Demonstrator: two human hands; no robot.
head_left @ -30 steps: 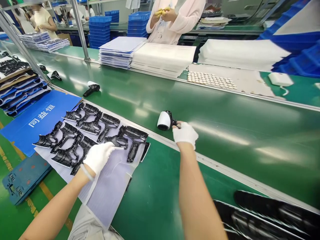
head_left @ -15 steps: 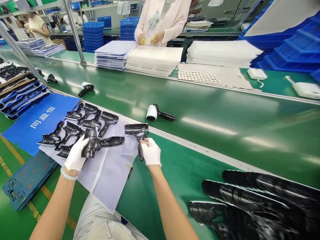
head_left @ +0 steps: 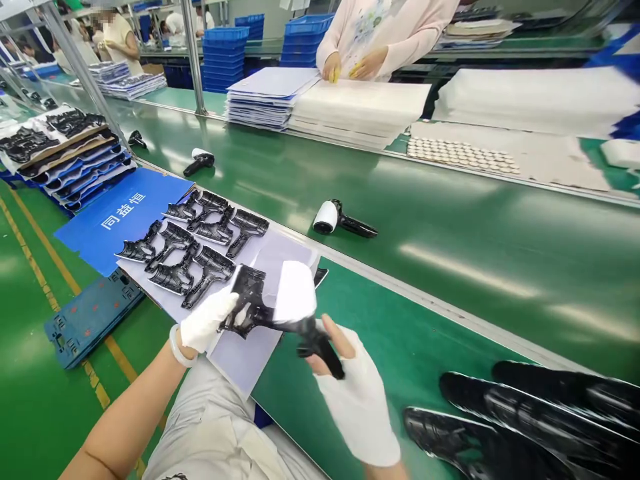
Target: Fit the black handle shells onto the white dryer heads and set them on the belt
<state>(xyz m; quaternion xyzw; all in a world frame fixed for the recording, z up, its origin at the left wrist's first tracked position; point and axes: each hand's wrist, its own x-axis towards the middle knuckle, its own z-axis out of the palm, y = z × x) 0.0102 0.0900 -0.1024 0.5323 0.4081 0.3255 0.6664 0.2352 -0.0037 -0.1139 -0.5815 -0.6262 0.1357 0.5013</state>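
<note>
My left hand (head_left: 210, 323), in a white glove with bare fingertips hidden behind the piece, grips a black hair dryer shell half (head_left: 249, 287) with its hollow inside facing up. My right hand (head_left: 357, 393), also gloved, has thumb and fingers closed round the black handle of a second hair dryer shell (head_left: 296, 293), whose white barrel faces me. This white barrel overlaps the handle of the left piece; whether they touch I cannot tell. Left of my hands, several black shell halves (head_left: 210, 263) lie in rows on a pale sheet (head_left: 250, 373).
A white-and-black hair dryer shell (head_left: 327, 217) lies on the green conveyor belt (head_left: 450, 227), another (head_left: 201, 159) farther left. Large dark shells (head_left: 540, 407) lie at the lower right. A blue board (head_left: 120, 207) adjoins stacked trays (head_left: 85, 160). Opposite, a person handles white sheets (head_left: 360, 107).
My right hand has come nearer and turned its shell, so the white outside shows instead of the black inside. My left hand has moved right and down with its shell half. The view has shifted.
</note>
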